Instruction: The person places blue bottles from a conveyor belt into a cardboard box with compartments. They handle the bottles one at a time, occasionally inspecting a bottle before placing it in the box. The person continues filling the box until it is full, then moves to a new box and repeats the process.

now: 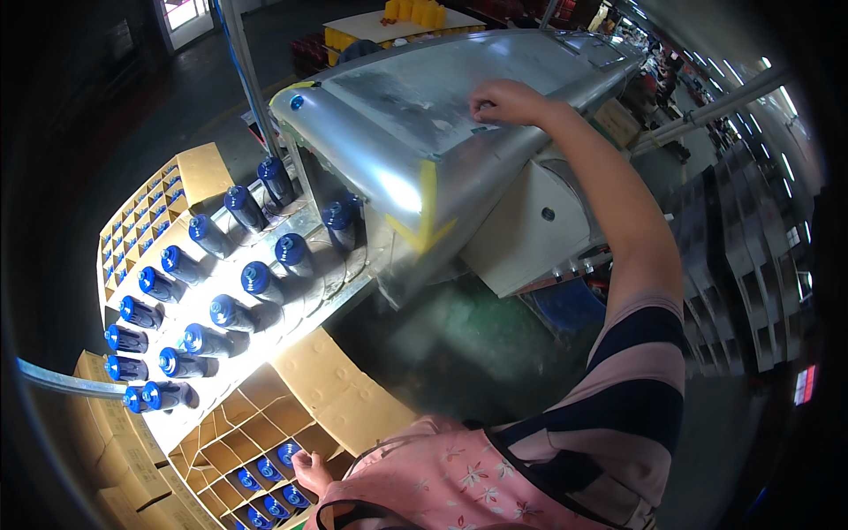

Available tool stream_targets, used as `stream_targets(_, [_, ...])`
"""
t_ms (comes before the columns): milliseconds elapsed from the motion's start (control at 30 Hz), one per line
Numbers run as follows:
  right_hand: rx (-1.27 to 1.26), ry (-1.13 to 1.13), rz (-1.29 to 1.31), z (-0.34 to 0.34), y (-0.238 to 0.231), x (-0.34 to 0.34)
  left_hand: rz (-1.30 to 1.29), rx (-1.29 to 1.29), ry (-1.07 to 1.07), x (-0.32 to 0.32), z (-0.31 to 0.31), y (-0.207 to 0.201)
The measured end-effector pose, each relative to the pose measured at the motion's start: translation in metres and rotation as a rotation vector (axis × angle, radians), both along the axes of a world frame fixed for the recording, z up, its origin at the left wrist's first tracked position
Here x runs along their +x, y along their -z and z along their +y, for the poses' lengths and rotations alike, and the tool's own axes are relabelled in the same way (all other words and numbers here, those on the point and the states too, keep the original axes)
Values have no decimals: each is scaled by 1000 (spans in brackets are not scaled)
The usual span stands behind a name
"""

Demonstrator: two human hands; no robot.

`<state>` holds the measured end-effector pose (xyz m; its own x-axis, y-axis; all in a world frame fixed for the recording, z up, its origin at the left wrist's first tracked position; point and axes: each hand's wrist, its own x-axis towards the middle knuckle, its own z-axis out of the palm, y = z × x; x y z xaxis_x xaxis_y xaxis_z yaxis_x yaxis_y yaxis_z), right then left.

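At the lower edge, my left hand (313, 473) is curled over a cardboard carton (231, 408) divided into cells. Its fingers are right beside a blue glossy bottle (288, 453) standing in one cell; whether they grip it I cannot tell. Several more blue bottles fill neighbouring cells. My right arm reaches far forward over a broad silver metal housing (397, 115). Above its upper surface, my right hand (511, 102) is closed, the fingertips bent inward. Something small and dark may be between them, too small to name.
Blue bottles (256, 280) stand in two rows on a brightly lit metal table (291, 331) at left. Beyond it is another divided carton (205, 174) of blue items. A white panel (530, 230) is under the housing. Stacked grey sheets (733, 256) are at right; yellow containers (415, 12) stand behind.
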<state>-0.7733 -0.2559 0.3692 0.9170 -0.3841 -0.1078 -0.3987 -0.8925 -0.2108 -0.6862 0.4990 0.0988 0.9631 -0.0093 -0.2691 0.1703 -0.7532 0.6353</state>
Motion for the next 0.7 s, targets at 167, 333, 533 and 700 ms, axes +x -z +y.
stream_targets(167, [178, -23, 77, 8, -10, -2, 15, -34, 7, 1, 7, 3])
stream_targets(333, [114, -68, 155, 14, -12, 10, 33, 6, -18, 4, 14, 9])
stream_targets(533, [65, -86, 221, 5, -13, 15, -4, 17, 7, 0, 13, 10])
stream_targets(700, [44, -97, 59, 0, -6, 9, 1, -14, 6, -1, 5, 1])
